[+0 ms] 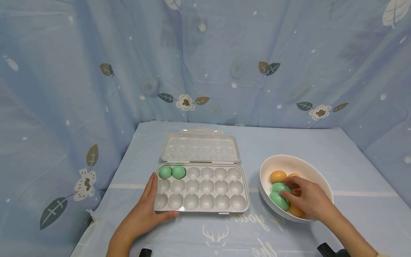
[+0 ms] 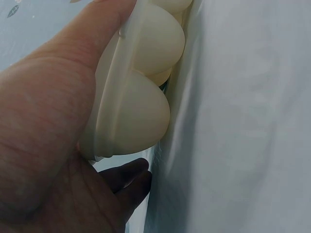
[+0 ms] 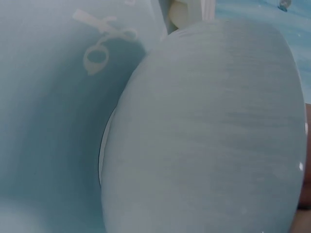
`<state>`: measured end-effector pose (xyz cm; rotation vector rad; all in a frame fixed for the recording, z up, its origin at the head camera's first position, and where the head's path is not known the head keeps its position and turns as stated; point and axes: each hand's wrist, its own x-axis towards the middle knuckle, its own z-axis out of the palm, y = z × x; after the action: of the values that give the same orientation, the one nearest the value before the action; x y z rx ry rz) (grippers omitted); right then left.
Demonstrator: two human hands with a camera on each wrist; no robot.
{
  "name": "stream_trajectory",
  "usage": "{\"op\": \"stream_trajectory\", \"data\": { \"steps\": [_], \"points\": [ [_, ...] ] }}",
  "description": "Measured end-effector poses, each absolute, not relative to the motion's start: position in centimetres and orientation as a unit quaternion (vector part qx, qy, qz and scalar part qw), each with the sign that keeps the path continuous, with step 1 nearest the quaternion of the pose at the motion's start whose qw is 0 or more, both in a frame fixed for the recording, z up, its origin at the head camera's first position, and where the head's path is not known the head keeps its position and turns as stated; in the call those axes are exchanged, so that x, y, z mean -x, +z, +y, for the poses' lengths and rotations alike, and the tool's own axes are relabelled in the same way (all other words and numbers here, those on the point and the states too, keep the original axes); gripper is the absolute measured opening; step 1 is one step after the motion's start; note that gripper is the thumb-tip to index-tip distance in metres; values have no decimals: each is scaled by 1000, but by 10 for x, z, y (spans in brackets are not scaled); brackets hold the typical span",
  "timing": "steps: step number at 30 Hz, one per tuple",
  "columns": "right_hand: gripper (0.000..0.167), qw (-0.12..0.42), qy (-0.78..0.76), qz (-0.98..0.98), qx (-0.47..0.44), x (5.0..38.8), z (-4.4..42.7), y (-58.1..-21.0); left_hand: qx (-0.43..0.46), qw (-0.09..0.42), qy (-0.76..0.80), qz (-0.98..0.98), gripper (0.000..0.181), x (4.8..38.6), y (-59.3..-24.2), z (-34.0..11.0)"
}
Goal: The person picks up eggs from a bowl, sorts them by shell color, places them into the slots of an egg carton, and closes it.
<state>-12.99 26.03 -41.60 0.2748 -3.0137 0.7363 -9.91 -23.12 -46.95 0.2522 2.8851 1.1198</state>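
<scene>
A pale egg tray (image 1: 207, 186) with its lid folded back lies on the cloth, two green toy eggs (image 1: 172, 172) in its back-left cups. At its left front corner rests my left hand (image 1: 144, 210), fingers straight along the side and thumb on the front edge. The left wrist view shows the thumb over the tray rim (image 2: 109, 107) and its rounded cups. Inside the white bowl (image 1: 313, 171), my right hand (image 1: 309, 198) pinches the upper green egg (image 1: 280, 187) between thumb and fingers. Another green egg (image 1: 279, 201) lies just below it. The bowl's outer wall (image 3: 204, 131) hides most of this hand in the right wrist view.
Orange-yellow toy eggs (image 1: 278, 176) share the bowl with the green ones. The tray's clear lid (image 1: 200, 147) lies flat behind it. Patterned blue cloth (image 1: 208, 53) hangs behind and at both sides. A gap of tablecloth (image 1: 253, 171) separates tray and bowl.
</scene>
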Motion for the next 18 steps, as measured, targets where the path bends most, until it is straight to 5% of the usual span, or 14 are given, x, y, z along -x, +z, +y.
{"op": "stream_trajectory", "data": {
  "steps": [18],
  "points": [
    [39, -35, 312, -939, -138, 148, 231, -421, -67, 35, 372, 925, 142, 99, -470, -231]
  ]
}}
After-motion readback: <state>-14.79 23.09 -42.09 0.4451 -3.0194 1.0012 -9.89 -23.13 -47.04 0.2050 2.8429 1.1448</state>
